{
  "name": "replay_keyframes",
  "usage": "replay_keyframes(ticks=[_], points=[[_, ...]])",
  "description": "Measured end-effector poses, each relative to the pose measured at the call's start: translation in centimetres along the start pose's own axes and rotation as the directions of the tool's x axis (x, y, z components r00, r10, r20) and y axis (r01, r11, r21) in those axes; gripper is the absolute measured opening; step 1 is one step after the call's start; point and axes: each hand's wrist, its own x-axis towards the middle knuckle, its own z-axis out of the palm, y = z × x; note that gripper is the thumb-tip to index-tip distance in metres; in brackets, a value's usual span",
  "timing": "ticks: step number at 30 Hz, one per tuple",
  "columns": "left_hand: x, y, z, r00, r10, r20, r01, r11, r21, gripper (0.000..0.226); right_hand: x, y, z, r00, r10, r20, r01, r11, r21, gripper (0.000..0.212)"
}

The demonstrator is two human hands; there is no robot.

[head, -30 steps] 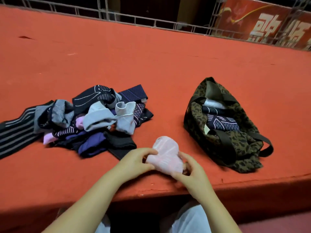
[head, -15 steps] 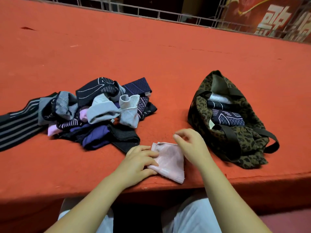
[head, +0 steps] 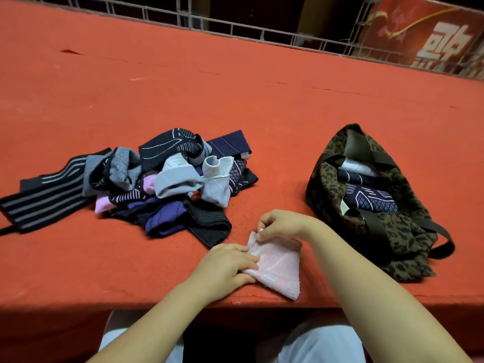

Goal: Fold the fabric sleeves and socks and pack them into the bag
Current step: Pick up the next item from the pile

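Red felt-covered table [head: 235, 100], broad and running away from the viewer, front edge at the bottom of the view.

Nearest: pale trousers [head: 322, 347] on the lap just below that edge. Above them, flat on the felt close to the front edge, a pink sock [head: 277, 265], folded into a rough wedge. Left hand [head: 225, 268] curled over the sock's left side, fingertips pressing and pinching the fabric down. Right hand [head: 280, 225] reaching across from the right, fingers curled, pinching the sock's far left corner.

Further back and to the left, just beyond the left hand: a loose pile of socks and sleeves [head: 167, 184] in black, purple, grey, white and pink, unfolded and tangled. A long black sleeve with grey stripes [head: 44, 197] trailing out of the pile toward the left border.

To the right, well apart from the pile and just beside the right forearm: a leopard-print bag [head: 392, 231], mouth open, dark straps flopped toward the front. Inside it, folded dark patterned pieces [head: 366, 200] and something white behind them.

Farthest: a metal wire railing [head: 235, 30] along the table's back edge, and a red banner with pale characters [head: 432, 40] at the upper right.
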Motion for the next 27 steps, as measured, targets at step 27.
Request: replay_keyframes(ticks=[27], points=[[-0.7, 0.3, 0.4, 0.977, 0.079, -0.200, -0.085, 0.996, -0.021, 0.026, -10.4, 4.4, 9.5, 0.894, -0.158, -0.420, 0.179, 0.984, 0.011, 0.031]])
